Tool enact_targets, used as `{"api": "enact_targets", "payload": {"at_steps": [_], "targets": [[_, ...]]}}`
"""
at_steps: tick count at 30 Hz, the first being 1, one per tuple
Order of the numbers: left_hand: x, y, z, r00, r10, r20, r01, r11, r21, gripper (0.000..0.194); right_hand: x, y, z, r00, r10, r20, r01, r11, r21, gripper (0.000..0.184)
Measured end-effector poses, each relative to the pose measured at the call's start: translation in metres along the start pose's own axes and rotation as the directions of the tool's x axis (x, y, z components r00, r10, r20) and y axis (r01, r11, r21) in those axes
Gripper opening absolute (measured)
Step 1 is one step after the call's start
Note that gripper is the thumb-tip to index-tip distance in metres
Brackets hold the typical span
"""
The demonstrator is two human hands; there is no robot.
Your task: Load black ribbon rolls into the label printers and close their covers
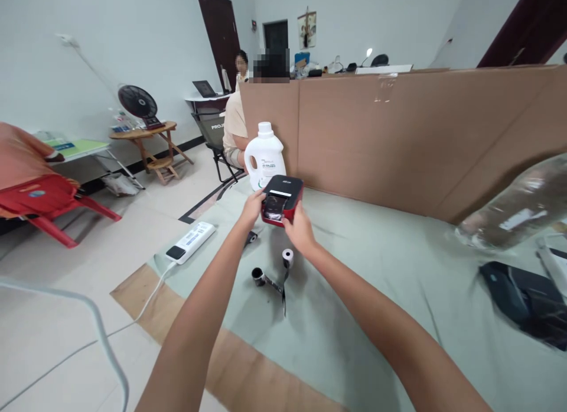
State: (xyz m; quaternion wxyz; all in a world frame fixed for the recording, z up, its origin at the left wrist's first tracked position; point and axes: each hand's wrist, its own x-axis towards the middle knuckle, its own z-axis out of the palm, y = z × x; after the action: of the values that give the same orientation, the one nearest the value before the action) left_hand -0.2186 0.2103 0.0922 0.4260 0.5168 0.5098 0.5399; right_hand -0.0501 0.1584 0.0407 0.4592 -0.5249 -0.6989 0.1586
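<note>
– What do the hands have hold of?

– Both grasp one small black-and-red device (284,193). The left hand (253,205) grips its left side, and the right hand (300,227) grips the lower right, with the thumb at the near edge

– Is it resting on anything?

– No, it is held up over the desk (363,264), which has a pale green cover. Its black top faces up, with a dark, shiny area at the near end

– And what lies beneath it?

– A roll with a white core (287,257) stands nearly below, and a black roll (258,276) sits nearer the wearer and to the left. A dark ribbon (274,286) trails between them, with a loose end pointing toward the wearer. Another dark roll (251,239) is partly hidden by the left forearm

– Anything further out?

– A white jug (267,158) stands upright behind the device; I can't tell whether they touch. A white power strip (195,239) lies to the left, near the edge of the cover. Behind, a cardboard panel (376,140) runs along the desk. Well off to the right are a plastic-wrapped bundle (522,205) and, nearer the wearer, a dark object (525,299), too blurred to name
</note>
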Motion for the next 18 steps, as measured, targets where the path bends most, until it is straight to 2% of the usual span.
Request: {"api": "enact_targets", "payload": {"at_steps": [3, 5, 8, 11, 13, 15, 17, 18], "targets": [[0.012, -0.016, -0.032, 0.996, -0.083, -0.044, 0.085, 0.994, 0.061, 0.053, 0.013, -0.003, 0.043, 0.988, 0.112, 0.106, -0.125, 0.984, 0.124, 0.086], [0.014, -0.025, -0.045, 0.99, -0.11, -0.083, 0.117, 0.989, 0.087, 0.053, 0.019, -0.002, 0.061, 0.98, 0.112, 0.167, -0.138, 0.978, 0.158, 0.086], [0.017, -0.031, -0.051, 0.985, -0.124, -0.122, 0.138, 0.985, 0.108, 0.05, 0.026, 0.0, 0.076, 0.98, 0.098, 0.173, -0.135, 0.968, 0.213, 0.086], [0.022, -0.029, -0.048, 0.982, -0.14, -0.13, 0.158, 0.978, 0.134, 0.048, 0.029, -0.001, 0.074, 0.981, 0.096, 0.17, -0.137, 0.957, 0.254, 0.083], [0.02, -0.022, -0.045, 0.977, -0.153, -0.145, 0.178, 0.969, 0.174, 0.047, 0.025, -0.001, 0.057, 0.975, 0.103, 0.199, -0.148, 0.962, 0.23, 0.076], [0.006, -0.011, -0.041, 0.977, -0.077, -0.2, 0.129, 0.957, 0.261, 0.047, 0.013, 0.006, 0.02, 0.975, 0.114, 0.19, -0.146, 0.975, 0.167, 0.07], [-0.024, 0.002, -0.033, 0.954, 0.139, -0.266, -0.028, 0.924, 0.381, 0.048, -0.012, 0.021, -0.039, 0.988, 0.121, 0.1, -0.128, 0.99, 0.062, 0.065], [-0.045, 0.008, -0.025, 0.921, 0.273, -0.279, -0.13, 0.888, 0.441, 0.048, -0.029, 0.031, -0.076, 0.991, 0.126, 0.042, -0.125, 0.992, -0.021, 0.063]]}}
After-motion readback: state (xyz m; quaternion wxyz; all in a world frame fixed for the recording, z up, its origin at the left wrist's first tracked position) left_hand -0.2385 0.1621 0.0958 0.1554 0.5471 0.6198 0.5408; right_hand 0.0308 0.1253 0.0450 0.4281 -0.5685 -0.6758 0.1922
